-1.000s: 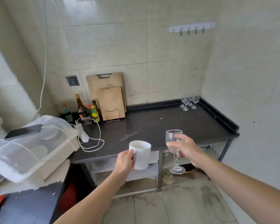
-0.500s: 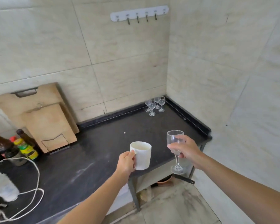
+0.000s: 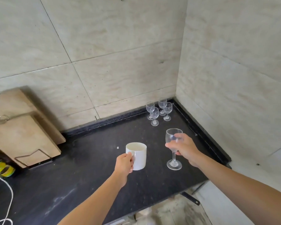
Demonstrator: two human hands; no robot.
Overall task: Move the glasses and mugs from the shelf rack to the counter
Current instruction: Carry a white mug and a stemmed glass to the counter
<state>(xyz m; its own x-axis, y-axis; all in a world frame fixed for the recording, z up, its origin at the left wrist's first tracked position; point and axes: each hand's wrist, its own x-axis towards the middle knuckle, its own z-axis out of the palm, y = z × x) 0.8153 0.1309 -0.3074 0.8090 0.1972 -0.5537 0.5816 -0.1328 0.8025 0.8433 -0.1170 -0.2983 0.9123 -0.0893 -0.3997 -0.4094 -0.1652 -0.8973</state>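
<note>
My left hand [image 3: 124, 162] grips the handle of a white mug [image 3: 138, 155], held upright over the black counter [image 3: 81, 172]. My right hand [image 3: 184, 149] is wrapped around the bowl of a clear wine glass [image 3: 173, 148], upright, its foot just above or on the counter; I cannot tell which. Several more wine glasses [image 3: 159, 111] stand grouped in the counter's far right corner against the tiled wall. The shelf rack is out of view.
Two wooden cutting boards [image 3: 23, 132] lean on the wall at the left. A bottle with a yellow label [image 3: 0, 168] and a white cord [image 3: 6, 208] sit at the left edge. The counter has a raised black rim [image 3: 201, 132] along the right side.
I have stepped closer and turned right. Both hands now hold the mug and glass over the counter top rather than in front of its edge.
</note>
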